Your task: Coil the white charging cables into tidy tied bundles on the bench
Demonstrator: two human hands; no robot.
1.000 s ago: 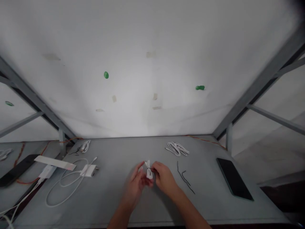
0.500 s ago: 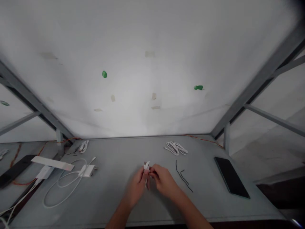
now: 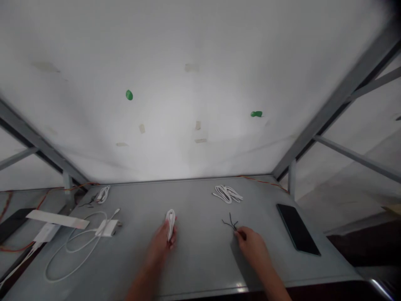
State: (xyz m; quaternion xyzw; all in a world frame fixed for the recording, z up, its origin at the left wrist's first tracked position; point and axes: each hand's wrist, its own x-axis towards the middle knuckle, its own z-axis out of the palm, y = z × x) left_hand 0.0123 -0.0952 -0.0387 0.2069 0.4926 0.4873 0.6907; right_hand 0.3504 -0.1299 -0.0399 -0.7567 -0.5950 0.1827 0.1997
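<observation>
My left hand [image 3: 161,244] is closed around a small bundled white cable [image 3: 170,220], held upright just above the grey table [image 3: 194,267] near its middle. My right hand [image 3: 252,244] is off to the right, its fingertips pinched on thin black twist ties [image 3: 231,223] that lie on the table. The two hands are well apart.
A coiled white cable [image 3: 227,194] lies at the back right. A black phone [image 3: 297,229] lies flat at the right edge. At the left are a white charger [image 3: 107,228] with a looped cord, another small white bundle [image 3: 102,194] and a white strip. Grey frame posts stand at both back corners.
My hands were together at the centre on the white bundle. They have parted: the left keeps the bundle and shifted left, the right moved right to the black ties.
</observation>
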